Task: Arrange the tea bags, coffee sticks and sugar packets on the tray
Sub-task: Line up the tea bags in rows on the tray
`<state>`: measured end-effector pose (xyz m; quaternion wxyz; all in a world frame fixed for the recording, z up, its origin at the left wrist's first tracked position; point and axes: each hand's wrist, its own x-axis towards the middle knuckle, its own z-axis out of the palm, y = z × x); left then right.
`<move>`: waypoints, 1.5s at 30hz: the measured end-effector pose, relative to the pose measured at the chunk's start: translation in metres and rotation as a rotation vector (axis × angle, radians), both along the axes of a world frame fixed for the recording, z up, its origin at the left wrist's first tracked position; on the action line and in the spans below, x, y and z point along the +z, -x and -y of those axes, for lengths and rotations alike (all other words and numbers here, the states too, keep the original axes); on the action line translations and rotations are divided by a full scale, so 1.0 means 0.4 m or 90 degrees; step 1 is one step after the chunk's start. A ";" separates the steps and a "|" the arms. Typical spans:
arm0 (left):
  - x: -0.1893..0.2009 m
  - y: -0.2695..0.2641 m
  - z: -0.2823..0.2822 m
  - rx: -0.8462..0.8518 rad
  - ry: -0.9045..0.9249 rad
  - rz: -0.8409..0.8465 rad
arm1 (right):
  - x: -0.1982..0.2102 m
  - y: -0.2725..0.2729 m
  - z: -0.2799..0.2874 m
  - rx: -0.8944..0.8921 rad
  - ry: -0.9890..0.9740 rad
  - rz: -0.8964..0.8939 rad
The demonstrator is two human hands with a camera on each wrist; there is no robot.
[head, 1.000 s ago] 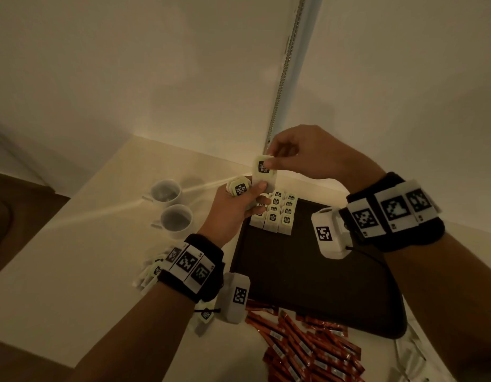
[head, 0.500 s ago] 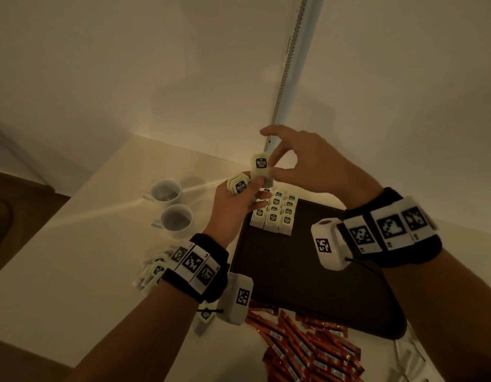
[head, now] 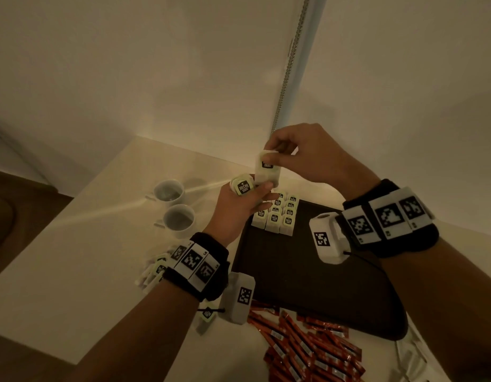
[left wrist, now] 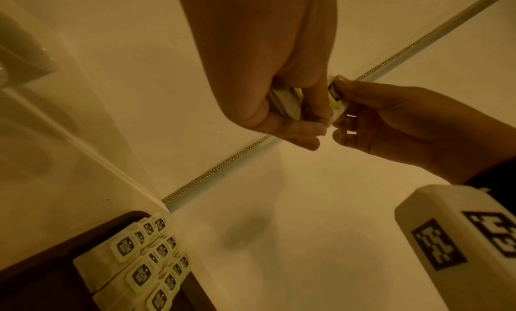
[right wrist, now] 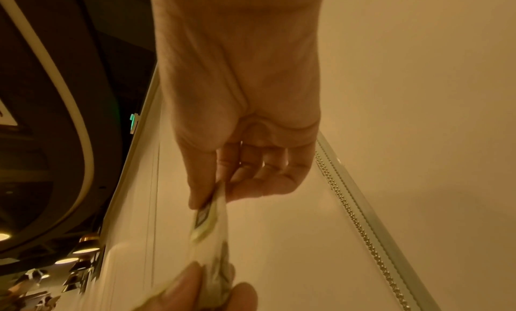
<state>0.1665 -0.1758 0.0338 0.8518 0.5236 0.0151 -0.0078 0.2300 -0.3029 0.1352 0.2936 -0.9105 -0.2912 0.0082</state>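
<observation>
Hands meet above far left corner of dark tray (head: 321,285). Right hand (head: 307,155) pinches top of one tea bag (head: 267,170) between thumb and fingers, bag hanging upright. Left hand (head: 239,205) curls round small bundle of tea bags (head: 242,186), thumb tip touching lower edge of the pinched bag. Left wrist view: left hand (left wrist: 268,73) clasps the bundle (left wrist: 285,101), right hand (left wrist: 390,121) just beside it. Right wrist view: right hand (right wrist: 240,139) pinching the bag (right wrist: 209,223), blurred. Rows of tea bags (head: 277,213) stand packed in tray's far left corner. Loose tea bags (head: 156,268) lie on tabletop (head: 59,257) left of tray, partly hidden by left wristband. Red coffee sticks (head: 307,351) piled on tabletop at tray's near edge. Two white cups (head: 174,208) sit on tabletop, left of tray.
</observation>
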 end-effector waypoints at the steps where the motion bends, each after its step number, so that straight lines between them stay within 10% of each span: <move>1: 0.000 0.001 0.001 -0.007 0.008 -0.004 | 0.006 0.002 -0.002 -0.004 -0.005 0.000; 26: -0.025 -0.004 -0.002 0.029 0.115 -0.032 | -0.008 0.007 -0.001 -0.031 -0.123 -0.168; 41: -0.081 -0.019 -0.025 0.081 0.112 -0.139 | -0.119 -0.043 0.037 -0.079 -0.229 -0.197; 45: -0.101 -0.033 -0.084 0.125 0.186 -0.204 | -0.243 -0.054 0.066 -0.106 -0.085 -0.239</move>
